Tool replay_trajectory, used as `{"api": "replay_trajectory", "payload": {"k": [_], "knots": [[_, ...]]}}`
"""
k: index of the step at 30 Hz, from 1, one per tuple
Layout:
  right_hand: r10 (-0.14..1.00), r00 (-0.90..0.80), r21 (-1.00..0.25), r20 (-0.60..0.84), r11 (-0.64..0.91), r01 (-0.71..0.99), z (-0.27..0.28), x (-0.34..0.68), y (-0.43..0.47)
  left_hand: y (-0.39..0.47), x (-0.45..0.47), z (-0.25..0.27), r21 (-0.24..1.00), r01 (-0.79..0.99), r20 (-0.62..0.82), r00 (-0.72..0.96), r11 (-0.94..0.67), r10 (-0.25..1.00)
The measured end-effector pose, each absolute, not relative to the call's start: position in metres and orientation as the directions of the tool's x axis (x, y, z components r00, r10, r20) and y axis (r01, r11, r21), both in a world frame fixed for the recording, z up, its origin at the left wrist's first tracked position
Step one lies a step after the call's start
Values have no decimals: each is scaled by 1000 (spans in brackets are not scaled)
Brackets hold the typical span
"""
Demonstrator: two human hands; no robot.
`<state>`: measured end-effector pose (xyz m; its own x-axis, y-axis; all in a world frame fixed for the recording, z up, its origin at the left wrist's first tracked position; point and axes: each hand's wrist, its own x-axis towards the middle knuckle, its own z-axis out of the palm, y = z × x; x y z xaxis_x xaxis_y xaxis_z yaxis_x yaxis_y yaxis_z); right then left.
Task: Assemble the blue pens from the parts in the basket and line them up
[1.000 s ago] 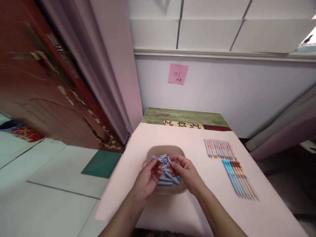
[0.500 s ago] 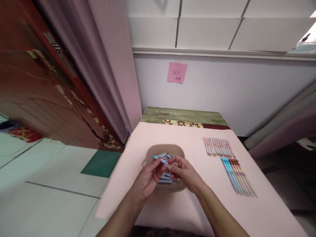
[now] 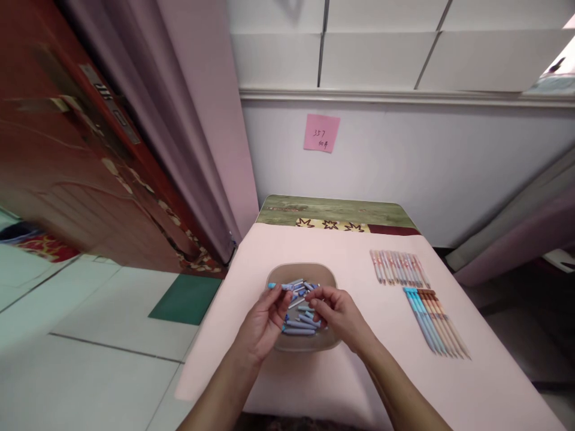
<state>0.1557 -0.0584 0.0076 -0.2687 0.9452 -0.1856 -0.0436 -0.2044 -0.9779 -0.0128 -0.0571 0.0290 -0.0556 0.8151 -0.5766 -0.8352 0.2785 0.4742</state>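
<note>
My left hand pinches a short blue pen barrel with a bright blue end, above the left side of a beige plastic basin. Close by on the right, my right hand has its thumb and fingertips drawn together over the basin. Whatever may be between those fingertips is too small to make out. Below both hands, the basin holds several loose blue pen parts, some slim and some wider.
On the right of the pink-covered table lies a row of patterned pens. Nearer me is another row of blue and brown pens. A pink note sticks to the wall behind. A wooden door stands left.
My hands have drawn apart. The left moved slightly left with the pen barrel, and the right fingertips no longer touch it. More of the basin's contents now shows between them.
</note>
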Motion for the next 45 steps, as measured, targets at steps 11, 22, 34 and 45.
{"api": "replay_trajectory", "payload": {"k": [11, 22, 34, 45], "knots": [[998, -63, -999, -10, -12, -36, 0, 133, -66, -64, -2, 21, 378, -861, -615, 40, 339, 788], [943, 50, -883, 330, 290, 369, 20, 149, -76, -67, -2, 22, 398, -824, -624, 78, 402, 778], [863, -125, -684, 490, 469, 559, 22, 143, -80, -73, 2, 14, 417, -793, -591, 135, 444, 795], [975, 37, -945, 217, 200, 258, 21, 143, -82, -75, 4, 16, 249, -845, -604, 246, 473, 758]]}}
